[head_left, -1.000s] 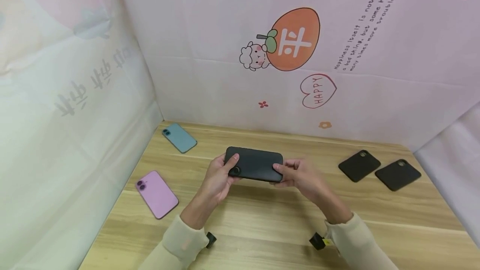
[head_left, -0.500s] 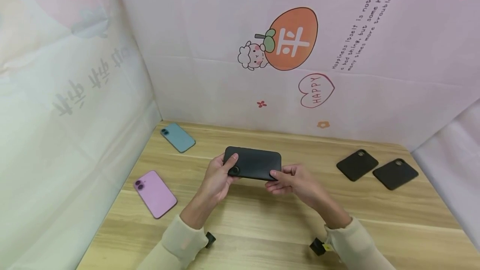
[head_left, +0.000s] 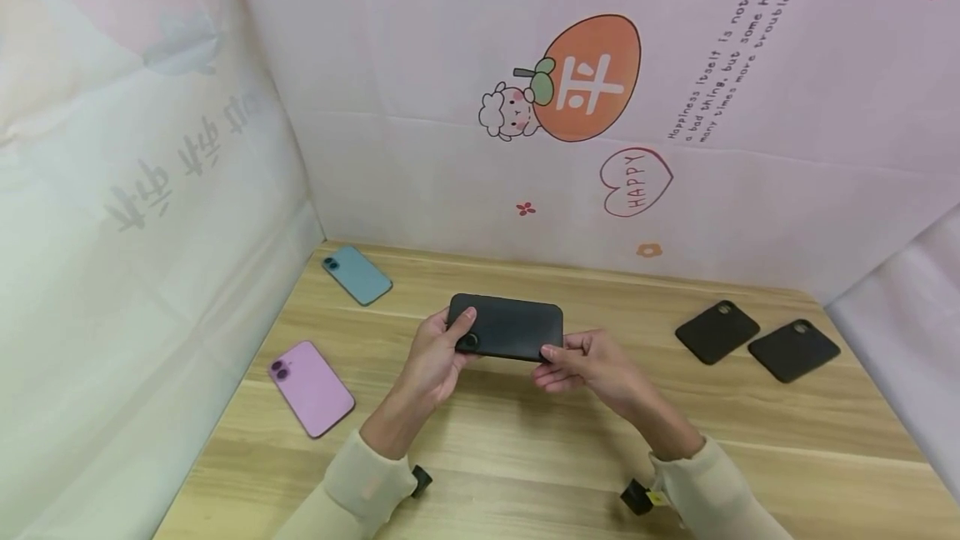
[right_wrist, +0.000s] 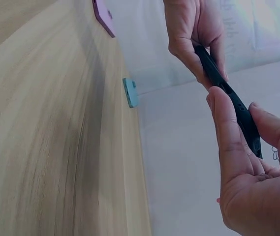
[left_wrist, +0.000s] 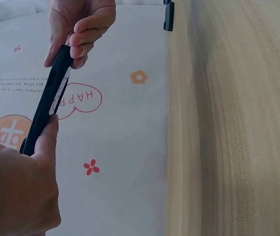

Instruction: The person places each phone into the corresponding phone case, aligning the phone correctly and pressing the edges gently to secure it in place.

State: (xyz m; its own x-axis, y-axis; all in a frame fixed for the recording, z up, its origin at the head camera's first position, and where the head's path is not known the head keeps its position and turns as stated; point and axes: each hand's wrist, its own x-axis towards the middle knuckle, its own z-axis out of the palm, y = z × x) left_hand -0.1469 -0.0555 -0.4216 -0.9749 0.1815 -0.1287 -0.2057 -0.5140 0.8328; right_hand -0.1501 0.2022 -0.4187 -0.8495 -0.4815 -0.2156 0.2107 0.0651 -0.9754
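"What's closest?"

"A left cream fabric sleeve (head_left: 367,473) and a right cream fabric sleeve (head_left: 716,482), a small black block (head_left: 637,497) by the right cuff."

"And the hands?"

"The left hand (head_left: 433,359) grips one end of a black, round-cornered phone case (head_left: 517,327), thumb on top, fingers underneath, next to its round camera detail. The right hand (head_left: 602,367) pinches the near corner of the other end between thumb and fingers."

"Where is that case?"

"Held up above the pale wood-grain table (head_left: 517,457), long side running across. I can't tell whether a phone sits inside."

"What else is there?"

"A pink rectangular phone (head_left: 313,390) lies to the left. To the right, a matte black rectangular case (head_left: 717,332) lies just beside a second matte black case (head_left: 794,351). Farther back on the left is a light blue phone (head_left: 357,276)."

"Behind everything?"

"A pale printed cloth (head_left: 442,182), with an orange fruit (head_left: 587,80) and a red heart outline reading HAPPY."
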